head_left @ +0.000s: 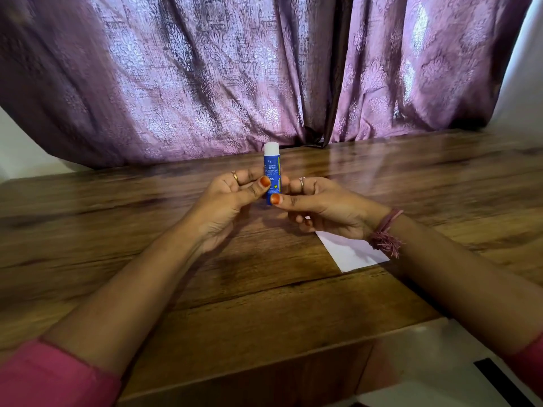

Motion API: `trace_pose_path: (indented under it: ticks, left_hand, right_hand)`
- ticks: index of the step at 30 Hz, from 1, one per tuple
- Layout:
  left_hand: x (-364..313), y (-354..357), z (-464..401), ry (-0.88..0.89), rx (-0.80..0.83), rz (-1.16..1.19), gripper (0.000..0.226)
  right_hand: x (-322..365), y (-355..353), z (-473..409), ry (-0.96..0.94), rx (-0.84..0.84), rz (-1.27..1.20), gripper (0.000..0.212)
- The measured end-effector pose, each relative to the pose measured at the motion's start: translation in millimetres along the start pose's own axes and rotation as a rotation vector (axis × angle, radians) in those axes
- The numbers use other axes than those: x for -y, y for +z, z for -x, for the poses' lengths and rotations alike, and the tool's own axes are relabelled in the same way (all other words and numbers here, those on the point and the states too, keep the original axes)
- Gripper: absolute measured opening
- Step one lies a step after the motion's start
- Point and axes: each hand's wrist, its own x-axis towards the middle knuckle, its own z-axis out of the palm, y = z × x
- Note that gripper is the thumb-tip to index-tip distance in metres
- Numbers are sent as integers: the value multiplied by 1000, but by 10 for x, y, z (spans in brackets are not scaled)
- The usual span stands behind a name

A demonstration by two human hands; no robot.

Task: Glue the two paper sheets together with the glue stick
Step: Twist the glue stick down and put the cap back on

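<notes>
Holding the glue stick (271, 174) upright at the centre of the frame, we pinch its blue barrel between both hands: the left hand (232, 201) closes thumb and fingers on the middle of the barrel, and the right hand (320, 207) grips the lower end by its base. The white glue tip shows at the top, so the cap looks to be off. We judge the stick light, stiff and smooth, best held around the barrel, away from the soft, tacky tip. A white paper sheet (349, 252) lies flat on the wooden bench (176, 289), right of centre, partly under the right wrist; we cannot make out a second sheet. The paper looks thin and floppy, best steadied with flat fingers.
</notes>
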Motion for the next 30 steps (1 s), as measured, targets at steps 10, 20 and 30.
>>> trace_pose_path:
  ticks: [10,20,30]
  left_hand:
    - [9,-28,-16,38,16,-30,22]
    - [51,-16,-35,49,-40,-73,21]
    - [63,3,-39,60,-99,-90,18]
  right_hand:
    - [30,13,25,-28,-38,47,10]
    - [-3,66,3,-91,-172,138,19]
    - [0,88,5,-112,-209,135,14]
